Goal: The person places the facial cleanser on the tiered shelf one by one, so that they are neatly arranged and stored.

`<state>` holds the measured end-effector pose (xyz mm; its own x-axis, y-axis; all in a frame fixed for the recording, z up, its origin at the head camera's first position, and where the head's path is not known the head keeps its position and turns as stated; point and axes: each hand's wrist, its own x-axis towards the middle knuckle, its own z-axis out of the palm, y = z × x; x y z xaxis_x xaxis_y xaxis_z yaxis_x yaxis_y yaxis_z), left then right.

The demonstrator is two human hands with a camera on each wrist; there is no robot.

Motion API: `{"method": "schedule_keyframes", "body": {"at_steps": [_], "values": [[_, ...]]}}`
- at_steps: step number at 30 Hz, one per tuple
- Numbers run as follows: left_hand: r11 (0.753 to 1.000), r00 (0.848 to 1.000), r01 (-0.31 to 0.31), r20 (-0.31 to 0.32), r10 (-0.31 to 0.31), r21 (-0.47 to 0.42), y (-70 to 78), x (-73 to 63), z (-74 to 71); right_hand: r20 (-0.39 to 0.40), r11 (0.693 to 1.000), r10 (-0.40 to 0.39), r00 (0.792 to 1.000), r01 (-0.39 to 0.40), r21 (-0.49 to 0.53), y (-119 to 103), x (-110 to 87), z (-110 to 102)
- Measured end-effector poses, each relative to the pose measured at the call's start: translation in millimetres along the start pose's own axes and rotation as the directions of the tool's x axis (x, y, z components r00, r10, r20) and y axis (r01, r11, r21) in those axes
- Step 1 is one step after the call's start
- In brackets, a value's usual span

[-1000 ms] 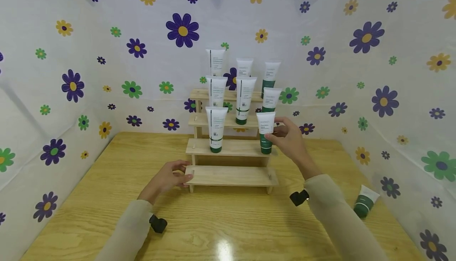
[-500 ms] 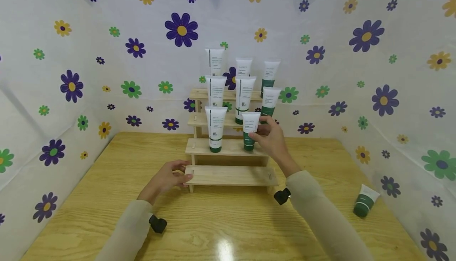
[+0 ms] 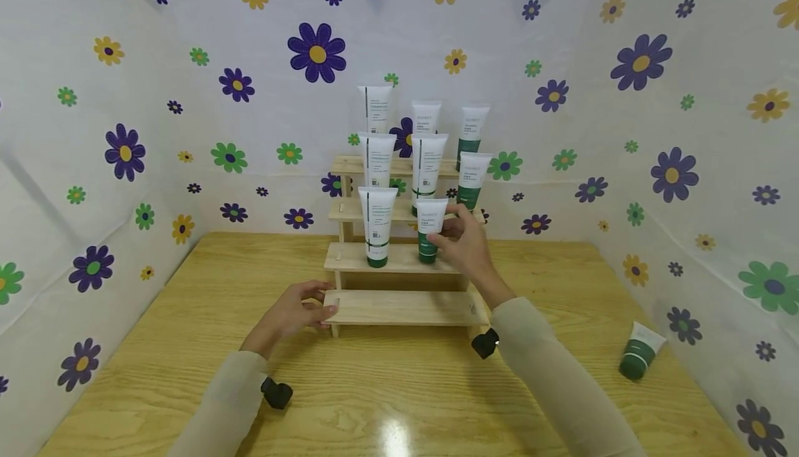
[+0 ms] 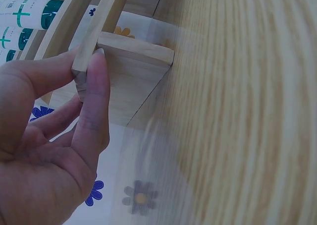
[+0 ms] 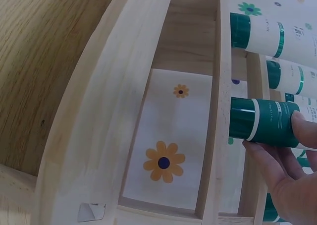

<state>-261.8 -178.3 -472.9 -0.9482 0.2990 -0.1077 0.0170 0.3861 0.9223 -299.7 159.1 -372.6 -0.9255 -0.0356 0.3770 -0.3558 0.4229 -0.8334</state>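
Note:
My right hand point(image 3: 465, 242) grips a small white-and-green squeeze tube point(image 3: 429, 228) upright at the second-lowest step of a wooden tiered stand point(image 3: 406, 306). In the right wrist view, the green cap point(image 5: 241, 118) of this tube is at the step's edge; whether it bears its weight there I cannot tell. Left of it on that step stands a taller white tube point(image 3: 377, 225). Thumb and fingers of my left hand point(image 4: 59, 136) pinch the left end of the lowest board point(image 4: 101, 31).
Several more tubes stand on the two upper steps, among them a white-and-green one point(image 3: 472, 178) behind my right hand. Another small tube point(image 3: 641, 351) lies on the wooden table point(image 3: 374, 387) at the far right. Flowered cloth point(image 3: 250, 117) surrounds the table's back and sides.
My right hand has carried the small tube leftward from the step's right end to around its middle, slowing in the last half second. The left hand keeps its place on the lowest board.

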Motion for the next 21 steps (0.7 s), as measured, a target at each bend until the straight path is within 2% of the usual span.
{"method": "schedule_keyframes", "body": {"at_steps": [5, 15, 21], "values": [[1.0, 1.0, -0.017, 0.011, 0.017, -0.002, 0.4, -0.2, 0.1, 0.012, 1.0, -0.011, 1.0, 0.011, -0.007, -0.2, -1.0, -0.2], [1.0, 1.0, 0.0, 0.011, 0.0, -0.016, 0.4, -1.4, -0.7, 0.041, 1.0, 0.004, 0.999, -0.003, -0.028, 2.8, -6.6, -3.1], [1.0, 1.0, 0.003, 0.0, -0.003, -0.022, -0.2, -1.0, 0.6, 0.071, 0.999, -0.021, 0.997, 0.024, -0.044, 6.5, -7.2, -4.5]]}}
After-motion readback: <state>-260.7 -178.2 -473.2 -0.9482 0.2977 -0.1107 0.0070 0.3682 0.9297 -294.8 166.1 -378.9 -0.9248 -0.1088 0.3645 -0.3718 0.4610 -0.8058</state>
